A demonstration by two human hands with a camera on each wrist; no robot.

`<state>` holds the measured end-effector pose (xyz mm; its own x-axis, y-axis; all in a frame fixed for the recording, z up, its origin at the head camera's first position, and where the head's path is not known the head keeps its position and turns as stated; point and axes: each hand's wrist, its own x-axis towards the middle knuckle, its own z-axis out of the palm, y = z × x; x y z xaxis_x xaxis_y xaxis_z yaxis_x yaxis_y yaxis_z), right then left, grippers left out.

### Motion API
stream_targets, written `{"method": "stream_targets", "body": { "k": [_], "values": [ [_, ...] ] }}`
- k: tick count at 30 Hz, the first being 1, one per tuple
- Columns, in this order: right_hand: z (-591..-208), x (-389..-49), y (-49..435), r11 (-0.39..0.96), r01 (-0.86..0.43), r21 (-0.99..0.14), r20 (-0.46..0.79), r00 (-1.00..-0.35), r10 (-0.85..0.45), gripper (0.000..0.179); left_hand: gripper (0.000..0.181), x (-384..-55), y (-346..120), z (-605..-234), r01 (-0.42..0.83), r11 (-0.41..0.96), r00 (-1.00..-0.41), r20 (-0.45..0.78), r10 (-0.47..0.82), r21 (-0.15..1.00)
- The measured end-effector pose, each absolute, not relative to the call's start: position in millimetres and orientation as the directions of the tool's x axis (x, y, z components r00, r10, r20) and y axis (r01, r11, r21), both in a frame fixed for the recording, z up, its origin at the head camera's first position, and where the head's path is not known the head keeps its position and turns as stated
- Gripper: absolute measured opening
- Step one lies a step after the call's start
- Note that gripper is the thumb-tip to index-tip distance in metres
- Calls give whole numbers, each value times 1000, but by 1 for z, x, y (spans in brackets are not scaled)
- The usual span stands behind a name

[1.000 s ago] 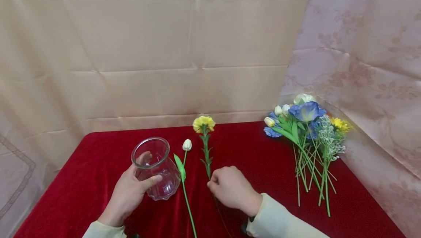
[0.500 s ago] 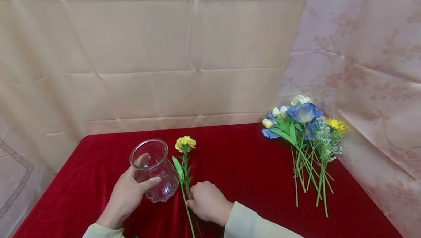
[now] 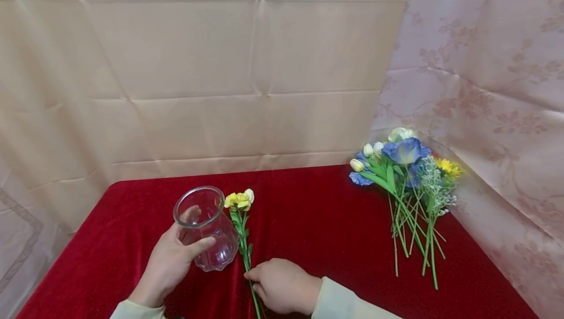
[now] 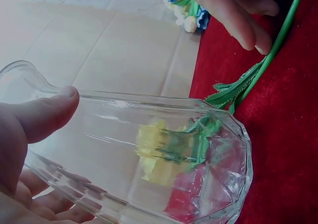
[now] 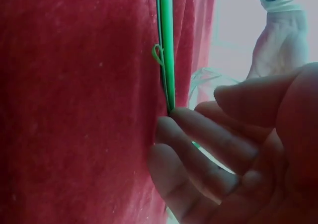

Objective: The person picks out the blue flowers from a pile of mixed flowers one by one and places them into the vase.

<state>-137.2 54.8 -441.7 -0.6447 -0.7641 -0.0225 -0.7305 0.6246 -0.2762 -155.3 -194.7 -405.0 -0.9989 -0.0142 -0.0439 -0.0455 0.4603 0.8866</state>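
My left hand (image 3: 169,260) grips a clear glass vase (image 3: 219,249), its mouth tilted up, thumb along the near side. Just right of the vase lie a yellow carnation (image 3: 237,200) and a white tulip (image 3: 249,195), their heads close together and green stems side by side. At the lower part of these stems is my right hand (image 3: 284,284), its fingertips touching them. In the right wrist view its fingers bend loosely beside the green stems (image 5: 168,50), with the thumb held apart. Through the glass in the left wrist view, the carnation's yellow petals look blurred.
A loose pile of artificial flowers (image 3: 405,162), blue, white and yellow with long stems, lies at the table's right side. Red velvet cloth (image 3: 321,221) covers the table. Beige drapes (image 3: 189,64) hang behind it, and a patterned curtain (image 3: 480,88) hangs at the right.
My right hand has carried the yellow carnation left and towards me, onto the white tulip's place. Its pinch on the stem has loosened. The left hand and vase have stayed put.
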Motion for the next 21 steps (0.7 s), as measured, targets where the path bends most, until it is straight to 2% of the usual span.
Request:
{"method": "stream_targets", "body": {
  "k": [3, 5, 9, 12, 14, 16, 21],
  "values": [
    [-441, -140, 60, 592, -744, -311, -29, -615, -788, 31, 84, -155, -195, -405, -50, 461, -999, -48, -17, 886],
    [-439, -143, 68, 592, -732, -337, -25, -622, -783, 33, 85, -155, -195, -405, -50, 457, -999, -49, -14, 888],
    [-435, -152, 102, 687, -639, -344, 20, -737, -676, 34, 87, -152, -197, -407, -72, 456, -997, -72, -17, 887],
    [-435, -165, 145, 815, -504, -286, 76, -859, -506, 32, 87, -149, -198, -408, -88, 455, -996, -88, -21, 886],
    [-436, -175, 178, 881, -401, -253, 109, -916, -386, 30, 88, -148, -198, -408, -87, 457, -996, -87, -20, 885],
    [-435, -185, 211, 927, -297, -229, 115, -954, -277, 31, 88, -148, -198, -407, -82, 454, -996, -83, -19, 887],
    [-426, -198, 289, 974, -141, -176, 128, -984, -120, 30, 89, -152, -197, -406, -83, 449, -996, -84, -17, 890]
  ]
}}
